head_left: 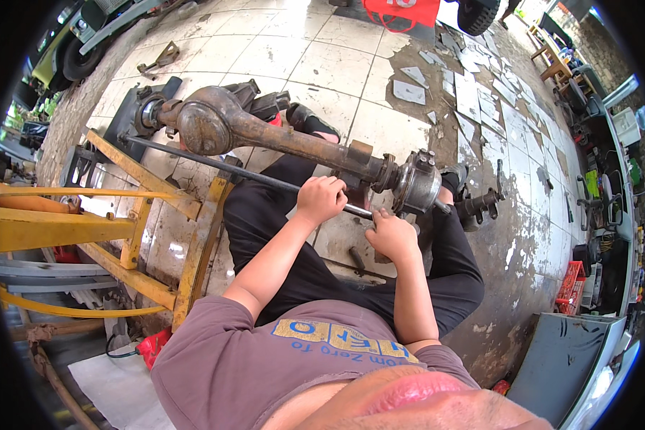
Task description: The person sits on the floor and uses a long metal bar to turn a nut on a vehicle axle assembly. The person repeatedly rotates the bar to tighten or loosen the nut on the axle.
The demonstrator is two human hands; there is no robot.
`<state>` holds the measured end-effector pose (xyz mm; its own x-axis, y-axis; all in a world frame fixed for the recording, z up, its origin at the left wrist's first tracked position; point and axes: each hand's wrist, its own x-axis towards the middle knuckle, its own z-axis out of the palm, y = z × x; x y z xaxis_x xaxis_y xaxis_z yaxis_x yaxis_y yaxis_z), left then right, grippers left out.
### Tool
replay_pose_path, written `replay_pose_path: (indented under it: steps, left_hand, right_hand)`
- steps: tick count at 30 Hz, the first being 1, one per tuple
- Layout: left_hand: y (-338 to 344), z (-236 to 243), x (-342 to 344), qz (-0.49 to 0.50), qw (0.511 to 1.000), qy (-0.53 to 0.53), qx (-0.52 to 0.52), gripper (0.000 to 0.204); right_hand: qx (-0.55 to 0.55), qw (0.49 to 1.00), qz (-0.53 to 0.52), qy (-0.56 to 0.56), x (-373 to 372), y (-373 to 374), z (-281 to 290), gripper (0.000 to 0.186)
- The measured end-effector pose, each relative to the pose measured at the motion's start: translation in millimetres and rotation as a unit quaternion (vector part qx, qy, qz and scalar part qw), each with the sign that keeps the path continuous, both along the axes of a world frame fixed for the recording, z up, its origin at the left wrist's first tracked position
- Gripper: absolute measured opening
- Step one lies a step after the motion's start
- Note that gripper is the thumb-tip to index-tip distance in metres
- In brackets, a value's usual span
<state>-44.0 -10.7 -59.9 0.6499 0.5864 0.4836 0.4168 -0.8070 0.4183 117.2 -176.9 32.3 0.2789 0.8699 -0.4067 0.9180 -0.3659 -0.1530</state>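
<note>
A rusty vehicle axle housing (279,140) with a round differential bulge (204,122) lies across in front of my seated legs. At its right end is a grey steering knuckle (417,183). A long dark metal rod (222,166) runs along the near side of the axle, from its left end to my hands. My left hand (321,199) is closed round the rod near its right part. At the rod's right tip, the fingers of my right hand (394,235) are closed on it. A small dark cylindrical piece (356,256) lies on the floor between my legs.
A yellow steel frame (93,228) stands close on my left. Broken tile pieces (469,93) litter the far right floor. A metal bracket (161,59) lies beyond the axle. To the right are a grey cabinet (562,365) and a red crate (570,287).
</note>
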Motion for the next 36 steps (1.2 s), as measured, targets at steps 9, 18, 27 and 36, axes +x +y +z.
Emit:
replay_pose_path:
  steps: [9, 18, 27, 36]
  left_hand:
    - [-4, 0, 1, -0.009, 1.0, 0.001, -0.004, 0.005]
    - [1, -2, -1, 0.004, 1.0, -0.007, -0.001, 0.005]
    - [-1, 3, 1, -0.014, 1.0, -0.01, -0.004, 0.004]
    - [2, 1, 3, -0.007, 1.0, -0.017, -0.001, 0.004]
  right_hand:
    - [0.023, 0.999, -0.012, -0.02, 3, -6, -15, 0.062]
    - [-0.065, 0.997, 0.035, -0.002, 6, -1, 8, 0.067]
    - [0.005, 1.0, 0.016, -0.014, 1, -8, -1, 0.061]
    - [0.001, 1.0, 0.007, 0.005, 11, -1, -7, 0.05]
